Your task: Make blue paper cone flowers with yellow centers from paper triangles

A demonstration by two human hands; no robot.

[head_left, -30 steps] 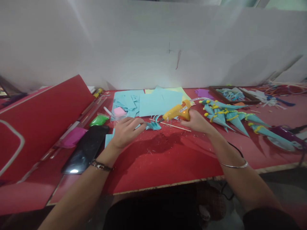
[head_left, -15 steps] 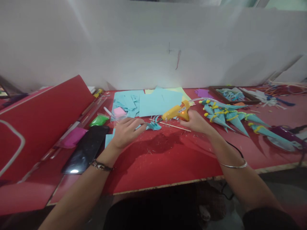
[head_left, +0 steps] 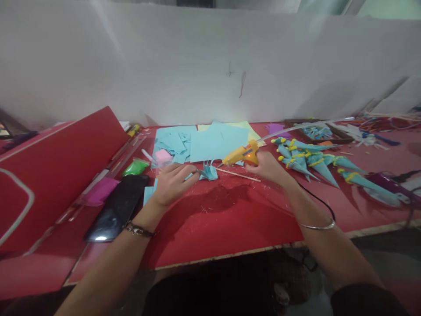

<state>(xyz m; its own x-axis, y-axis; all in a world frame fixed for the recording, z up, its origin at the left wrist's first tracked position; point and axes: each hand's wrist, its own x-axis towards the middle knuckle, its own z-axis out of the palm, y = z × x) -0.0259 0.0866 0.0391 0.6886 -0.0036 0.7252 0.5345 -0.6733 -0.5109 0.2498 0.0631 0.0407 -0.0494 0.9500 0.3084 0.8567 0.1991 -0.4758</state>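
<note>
My right hand (head_left: 268,166) is wrapped round the grip of a yellow hot glue gun (head_left: 240,154). A light glows orange on the gun's side, and a long clear glue stick (head_left: 279,131) sticks out of its back. The nozzle points left, close to a blue paper piece (head_left: 209,171) with a fringed, curled edge. Closed fingers of my left hand (head_left: 176,181) pinch that paper's left end; exactly how they grip it is hidden. Under the nozzle a thin wooden stick (head_left: 238,174) lies on the red table (head_left: 210,228).
Blue paper sheets (head_left: 219,142) and scraps lie at the back. Yellow-trimmed blue paper cones (head_left: 324,166) and a brown tray (head_left: 342,138) are on the right. To the left are a black phone (head_left: 116,208), a green packet (head_left: 135,167) and a red board (head_left: 69,171).
The glue gun's nozzle has drawn slightly away from the fringed paper, whose strips now stand more upright. Its glue stick has swung up. My left hand stays nearly in place.
</note>
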